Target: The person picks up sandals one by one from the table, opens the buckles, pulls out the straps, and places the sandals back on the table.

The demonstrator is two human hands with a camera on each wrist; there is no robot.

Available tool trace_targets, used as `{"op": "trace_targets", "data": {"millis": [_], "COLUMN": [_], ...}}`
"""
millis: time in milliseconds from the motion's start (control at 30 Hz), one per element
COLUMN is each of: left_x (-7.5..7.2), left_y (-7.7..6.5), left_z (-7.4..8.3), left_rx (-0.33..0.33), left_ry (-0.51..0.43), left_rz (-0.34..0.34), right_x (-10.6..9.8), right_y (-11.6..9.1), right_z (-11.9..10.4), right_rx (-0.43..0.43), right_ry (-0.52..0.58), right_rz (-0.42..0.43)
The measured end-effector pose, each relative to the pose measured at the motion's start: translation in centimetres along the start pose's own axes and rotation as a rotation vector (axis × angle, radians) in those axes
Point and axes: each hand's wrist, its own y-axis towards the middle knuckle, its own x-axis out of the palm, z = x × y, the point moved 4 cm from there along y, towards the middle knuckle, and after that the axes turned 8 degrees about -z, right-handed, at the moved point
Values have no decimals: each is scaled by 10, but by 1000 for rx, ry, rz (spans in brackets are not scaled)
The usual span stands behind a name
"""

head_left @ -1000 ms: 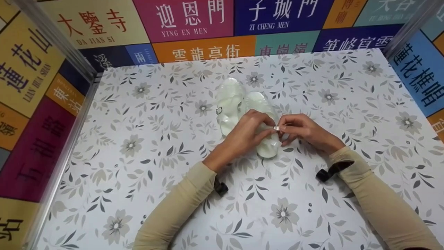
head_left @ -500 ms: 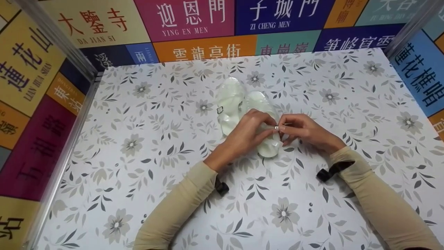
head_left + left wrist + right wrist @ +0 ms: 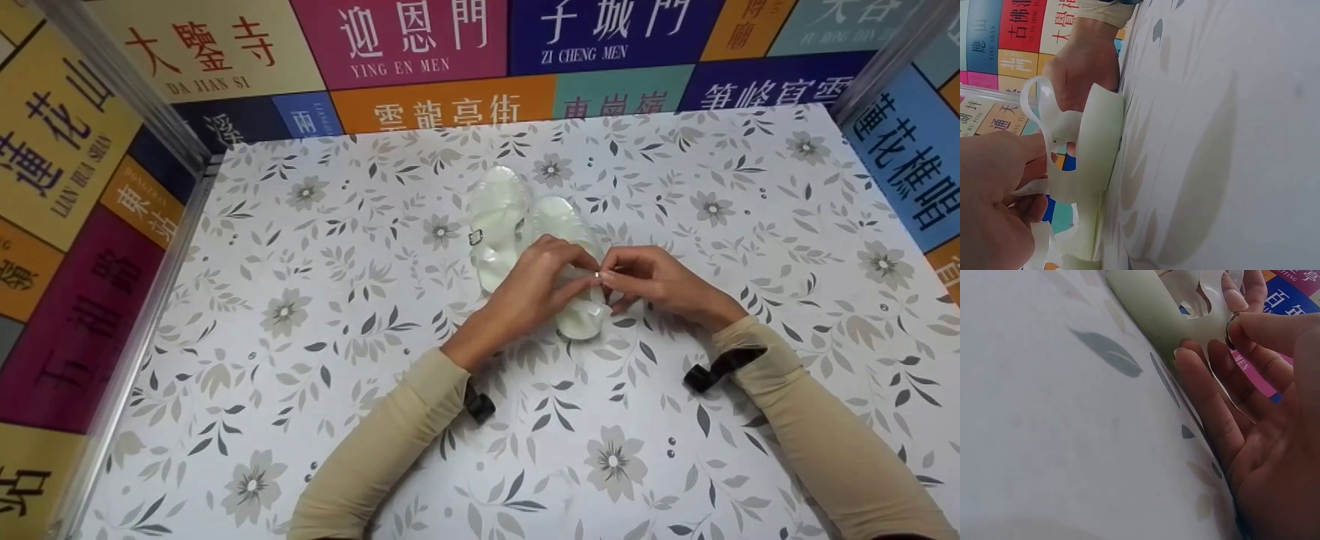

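A pair of pale green-white sandals lies in the middle of the table: the left sandal shows a metal buckle on its strap, and the right sandal lies under the hands. My left hand reaches over the right sandal and pinches its strap between thumb and fingers. From the right, my right hand pinches the sandal's small metal buckle between thumb and index finger, its other fingers extended beside the sole. Both hands' fingertips meet at the buckle. How the strap sits in the buckle is hidden by the fingers.
The table has a white covering printed with grey leaves and flowers. Colourful lettered panels stand behind it and at both sides. A black strap-on device sits at the right wrist, another at the left.
The hands and sandals stay in almost the same place. Less of the shiny buckle shows between the fingertips than a second ago, and the fingers have shifted slightly.
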Motion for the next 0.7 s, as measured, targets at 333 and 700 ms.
{"op": "trace_targets", "data": {"millis": [333,700], "left_x": [-4,-14], "left_y": [-1,0], "left_z": [0,4], "left_rx": [-8,-10], "left_ry": [-21,-39], "left_rz": [-7,23], "right_x": [1,-2], "right_y": [0,-1], "right_z": [0,4], "right_rx": [17,17], "right_ry": [64,15], "right_rz": [-5,-13]}}
